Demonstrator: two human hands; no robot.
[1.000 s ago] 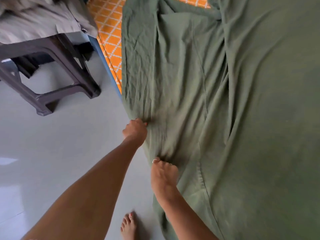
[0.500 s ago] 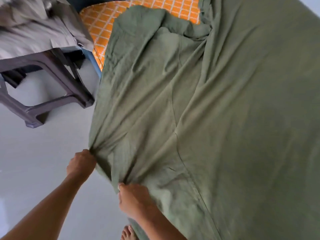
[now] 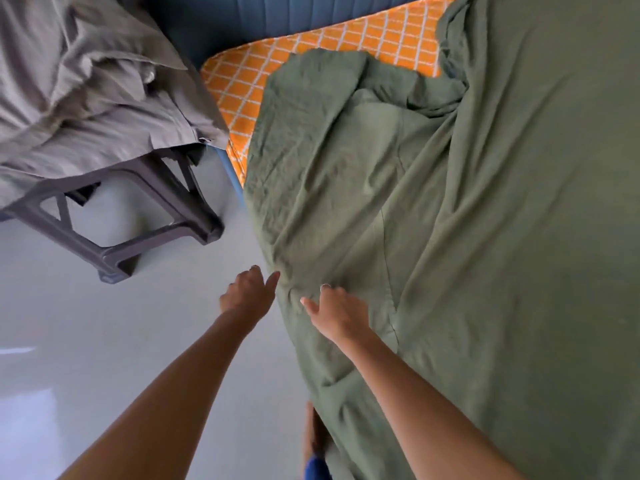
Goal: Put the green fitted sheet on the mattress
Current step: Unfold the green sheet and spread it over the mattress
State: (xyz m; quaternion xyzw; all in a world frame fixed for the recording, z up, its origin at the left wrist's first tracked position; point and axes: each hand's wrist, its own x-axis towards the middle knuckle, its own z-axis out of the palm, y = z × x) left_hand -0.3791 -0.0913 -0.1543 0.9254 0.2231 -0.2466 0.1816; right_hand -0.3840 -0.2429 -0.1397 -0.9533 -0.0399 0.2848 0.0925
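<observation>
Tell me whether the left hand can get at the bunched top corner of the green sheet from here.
Probably not without stepping forward. The left hand is at the sheet's near side edge; the bunched corner lies far up the orange mattress, though nothing blocks the path.

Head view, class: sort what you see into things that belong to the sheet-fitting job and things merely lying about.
Job: green fitted sheet; orange-checked mattress; left hand; right hand.

Lying about: grey bedding; dark stool beneath it; blue headboard.

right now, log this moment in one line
both hands: left hand, right hand on green fitted sheet edge | orange patterned mattress corner bare
</observation>
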